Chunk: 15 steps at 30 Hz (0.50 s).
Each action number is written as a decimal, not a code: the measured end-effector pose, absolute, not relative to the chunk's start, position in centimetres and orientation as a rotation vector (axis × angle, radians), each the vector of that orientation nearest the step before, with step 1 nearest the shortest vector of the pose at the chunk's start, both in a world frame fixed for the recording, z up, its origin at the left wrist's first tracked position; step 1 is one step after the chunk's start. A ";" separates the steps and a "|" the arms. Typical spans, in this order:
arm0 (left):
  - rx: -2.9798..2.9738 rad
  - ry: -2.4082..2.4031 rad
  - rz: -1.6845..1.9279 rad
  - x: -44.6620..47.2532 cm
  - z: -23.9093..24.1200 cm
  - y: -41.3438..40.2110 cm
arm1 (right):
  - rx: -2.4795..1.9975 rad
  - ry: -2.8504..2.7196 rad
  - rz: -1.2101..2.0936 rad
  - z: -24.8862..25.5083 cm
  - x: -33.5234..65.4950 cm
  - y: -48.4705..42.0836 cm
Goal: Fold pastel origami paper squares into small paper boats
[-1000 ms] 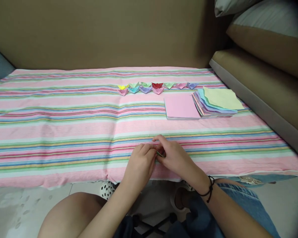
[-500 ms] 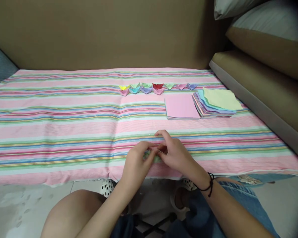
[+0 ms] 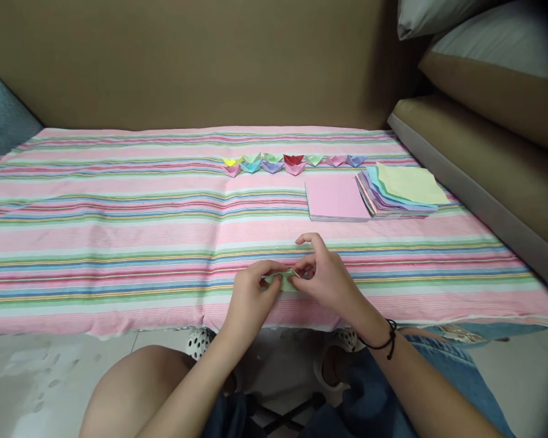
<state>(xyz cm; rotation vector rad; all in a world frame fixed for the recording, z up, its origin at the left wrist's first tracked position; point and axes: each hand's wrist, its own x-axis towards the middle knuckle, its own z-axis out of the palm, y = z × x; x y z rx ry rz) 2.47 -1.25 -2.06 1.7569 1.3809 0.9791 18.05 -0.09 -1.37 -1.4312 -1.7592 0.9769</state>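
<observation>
Pale green paper (image 3: 288, 284) (folded, creased) bridges both hands (image 3: 252, 293) (image 3: 331, 278).

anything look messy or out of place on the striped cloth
Mildly: the right-hand paper stack looks askew. Its edges fan out unevenly under a skewed pale yellow sheet, while the pink-topped stack beside it is squared up. I see no spill.

The striped cloth (image 3: 119, 238) is looking woven and matt, wrinkling along its front edge. Near that edge, a green piece (image 3: 288, 285) is showing thin, creased paper. Toward the back edge, folded boats (image 3: 293, 160) are displaying matt paper; the pink stack (image 3: 335, 198), smooth paper. Below the front edge, floor tiles (image 3: 31, 404) are shining glossily.
</observation>
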 end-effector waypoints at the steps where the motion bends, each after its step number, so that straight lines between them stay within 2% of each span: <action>1: 1.750 1.380 0.986 2.5 -2.1 -1.2 | -1.436 -1.763 0.970 -1.3 18.1 -0.1; 15: 1.838 1.373 1.023 2.9 -1.9 -1.5 | -1.403 -1.778 0.999 -1.3 18.0 -0.1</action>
